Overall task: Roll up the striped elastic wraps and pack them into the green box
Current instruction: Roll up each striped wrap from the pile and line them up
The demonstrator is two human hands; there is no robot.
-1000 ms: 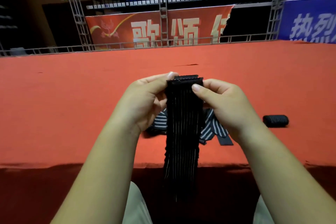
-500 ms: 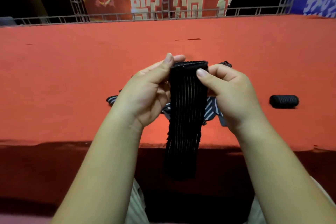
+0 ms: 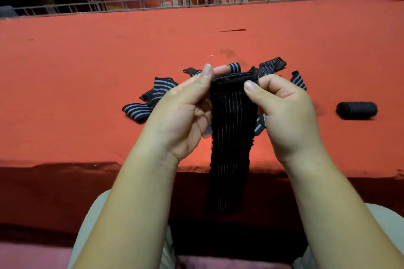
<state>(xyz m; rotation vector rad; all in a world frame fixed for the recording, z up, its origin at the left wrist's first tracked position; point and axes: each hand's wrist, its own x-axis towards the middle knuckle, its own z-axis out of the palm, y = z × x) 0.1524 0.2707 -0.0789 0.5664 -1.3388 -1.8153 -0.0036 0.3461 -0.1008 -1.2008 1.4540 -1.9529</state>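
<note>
Head view: wrap [image 3: 231, 133] hangs pinched by left hand [image 3: 181, 120] and right hand [image 3: 286, 116].

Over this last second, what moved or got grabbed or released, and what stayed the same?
Nothing was taken or let go. The left hand and right hand still pinch the top edge of the black wrap; its hanging tail looks slightly shorter, so rolling may have begun. The view tipped downward, showing more of the loose wraps on the red table. The rolled wrap at right stayed put.

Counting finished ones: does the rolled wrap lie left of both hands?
No, the roll lies on the red cloth to the right of the right hand.
</note>
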